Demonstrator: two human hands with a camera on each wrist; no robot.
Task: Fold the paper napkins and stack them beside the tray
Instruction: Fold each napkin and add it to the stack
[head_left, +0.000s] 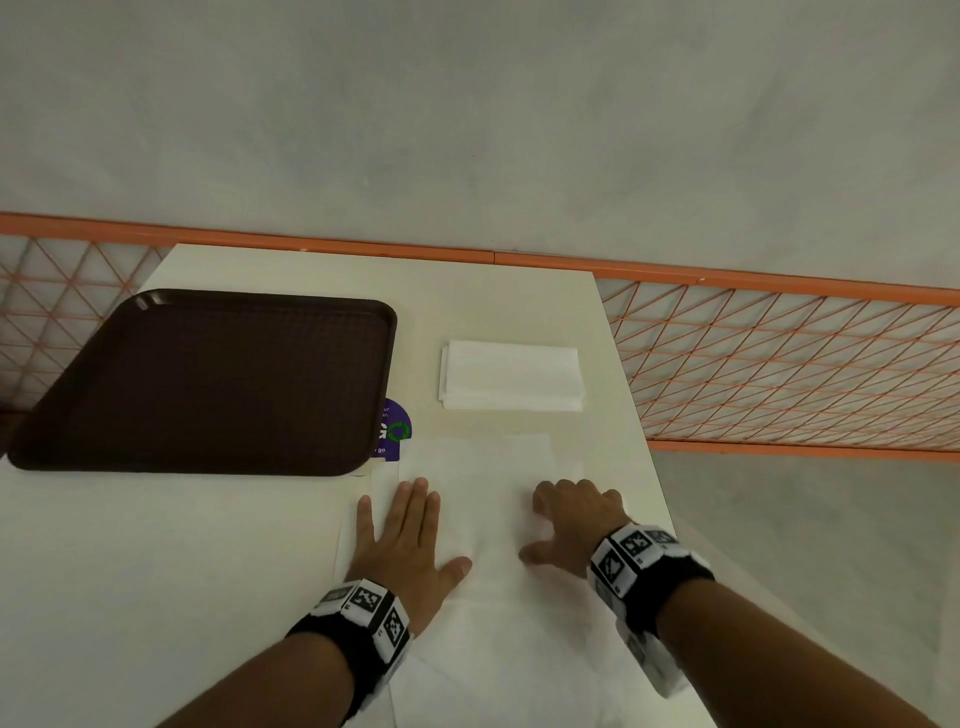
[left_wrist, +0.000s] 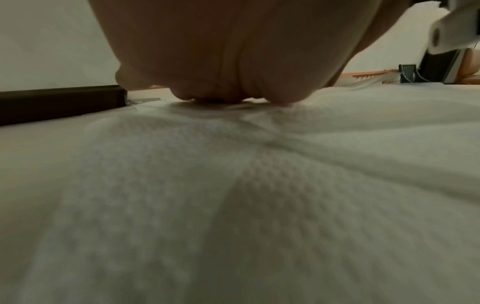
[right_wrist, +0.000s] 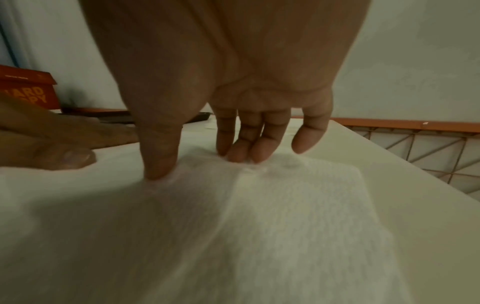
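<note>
The flat left hand (head_left: 402, 540) pins the thin white paper napkin (head_left: 483, 499) on the worktop while the right hand (head_left: 571, 525), fingers (right_wrist: 244, 152) bent onto it, likely starts a fold.

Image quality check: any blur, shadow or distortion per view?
Head: sharp, but wide-angle bends the orange railing. Left wrist: dim, left hand close and soft, shadowing the napkin. Right wrist: dim, motion-smeared napkin under the right hand.
</note>
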